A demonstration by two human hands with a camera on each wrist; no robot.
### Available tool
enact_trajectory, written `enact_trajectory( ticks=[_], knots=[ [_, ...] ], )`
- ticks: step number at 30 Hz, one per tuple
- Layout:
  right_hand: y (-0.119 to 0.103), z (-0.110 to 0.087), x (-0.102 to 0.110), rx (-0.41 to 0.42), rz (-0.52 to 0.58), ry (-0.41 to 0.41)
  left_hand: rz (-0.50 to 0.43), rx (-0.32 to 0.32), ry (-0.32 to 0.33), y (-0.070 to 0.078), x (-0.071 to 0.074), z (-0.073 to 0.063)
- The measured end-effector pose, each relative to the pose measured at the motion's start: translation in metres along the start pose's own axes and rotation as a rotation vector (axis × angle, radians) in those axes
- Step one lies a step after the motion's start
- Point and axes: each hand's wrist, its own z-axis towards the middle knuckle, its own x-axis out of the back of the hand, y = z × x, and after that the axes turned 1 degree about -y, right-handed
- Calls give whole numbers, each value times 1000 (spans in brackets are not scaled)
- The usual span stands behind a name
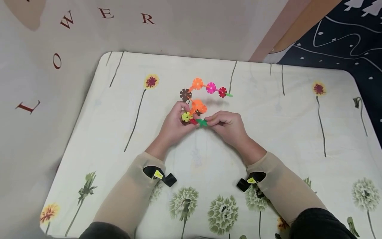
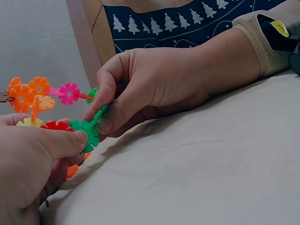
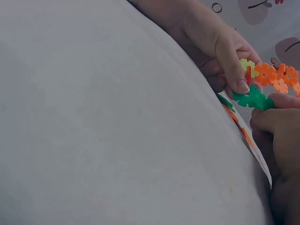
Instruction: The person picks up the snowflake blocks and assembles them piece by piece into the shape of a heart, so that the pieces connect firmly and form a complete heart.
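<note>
A chain of flower-shaped plastic discs [image 1: 197, 83], slotted edge to edge, curves above the table in orange, brown, pink, red, yellow and green. My left hand [image 1: 174, 124] grips its near end, beside a yellow disc [image 1: 186, 116]. In the left wrist view, the left thumb presses on a green disc [image 2: 83, 136] next to a red disc [image 2: 56, 125]. My right hand [image 1: 228, 127] pinches a second green disc [image 2: 102, 112] between thumb and forefinger, its edge against the first green one. Fingers partly hide where the two green discs meet.
The chain's far end bends right, finishing in a red disc [image 1: 222, 92] and a light green one [image 1: 229, 95]. A white flower-print cloth [image 1: 274, 132] covers the table. Behind it hangs a pale lettered backdrop [image 1: 185, 36], with a dark tree-patterned fabric [image 1: 337, 43] at right.
</note>
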Motion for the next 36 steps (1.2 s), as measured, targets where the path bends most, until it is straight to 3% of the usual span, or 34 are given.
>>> enact_trajectory(
  ticks=[16,30,36],
  knots=[
    [0,0,1,-27,-1,-2,14,5,14,2,-3,0],
    [-3,-2,3,-78,-19,-42,59,16,-19,2,-1,-2],
    [-4,-1,3,-82,-22,-48,-20,51,-27,3,0,-3]
  ],
)
